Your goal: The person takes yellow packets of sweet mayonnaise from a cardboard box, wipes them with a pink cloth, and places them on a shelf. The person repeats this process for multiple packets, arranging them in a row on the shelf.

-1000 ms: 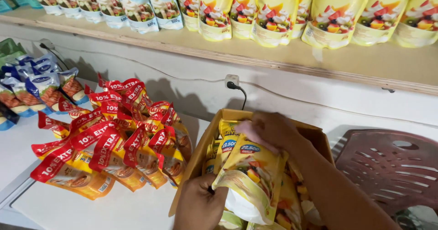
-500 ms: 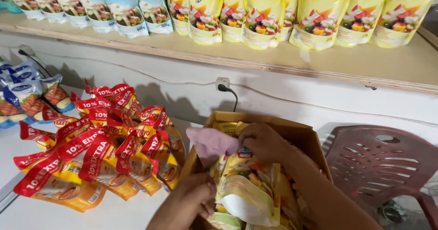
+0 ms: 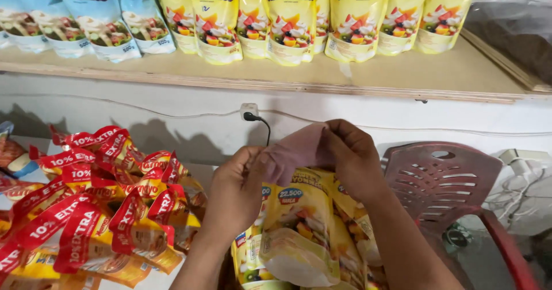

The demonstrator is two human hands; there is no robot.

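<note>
Two hands hold one yellow pouch [image 3: 299, 221] upright, below the shelf [image 3: 402, 74] of yellow and blue pouches. Left hand [image 3: 238, 189] grip closed on the pouch's left edge. Right hand [image 3: 353, 157] grip clamps a pink cloth [image 3: 296, 146] at the pouch top. Red-banded packets [image 3: 86, 203] lie left; red plastic chair [image 3: 448, 178] right.

White wall [image 3: 144, 103] behind, socket [image 3: 249, 111] with black plug just above grip. Wooden shelf [image 3: 368, 74] overhead, rows of yellow and blue pouches. Dark red plastic chair [image 3: 448, 180] right of grip.
</note>
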